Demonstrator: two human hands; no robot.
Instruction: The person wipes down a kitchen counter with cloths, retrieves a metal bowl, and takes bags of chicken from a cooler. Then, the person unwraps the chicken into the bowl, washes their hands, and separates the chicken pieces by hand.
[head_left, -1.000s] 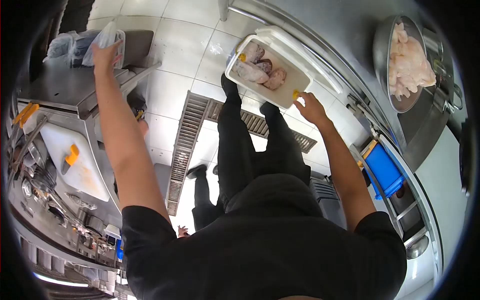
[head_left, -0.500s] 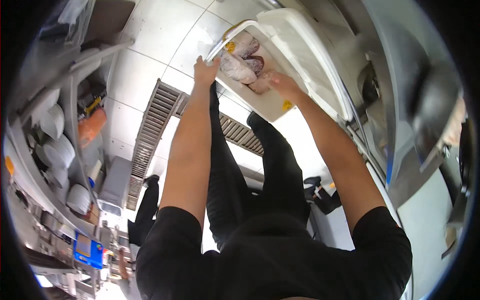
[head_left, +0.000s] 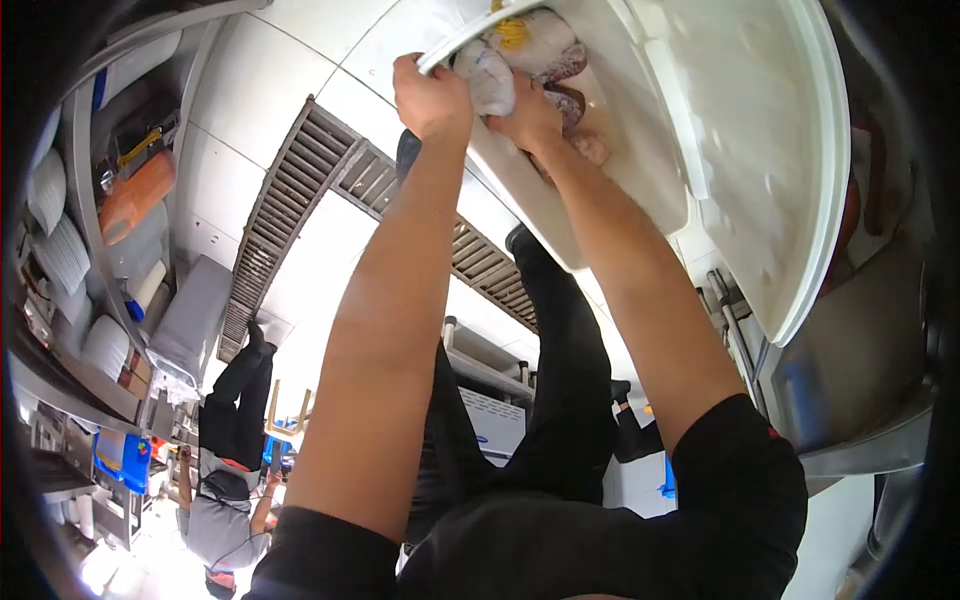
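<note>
The white-tiled floor (head_left: 310, 40) is crossed by a slatted metal drain grate (head_left: 275, 225). At the left, stacked white dishes (head_left: 62, 255) are kept, with an orange object (head_left: 135, 197) and a grey box (head_left: 192, 305) seen nearby. Farther off, a blue box (head_left: 135, 462) and a grey-topped person (head_left: 222, 515) are glimpsed.

Looks from head height, forward and steeply down, in a wide round field; sits close above the white bin (head_left: 640, 140), facing into its open top, taking in the floor grate (head_left: 290, 190) near it.
</note>
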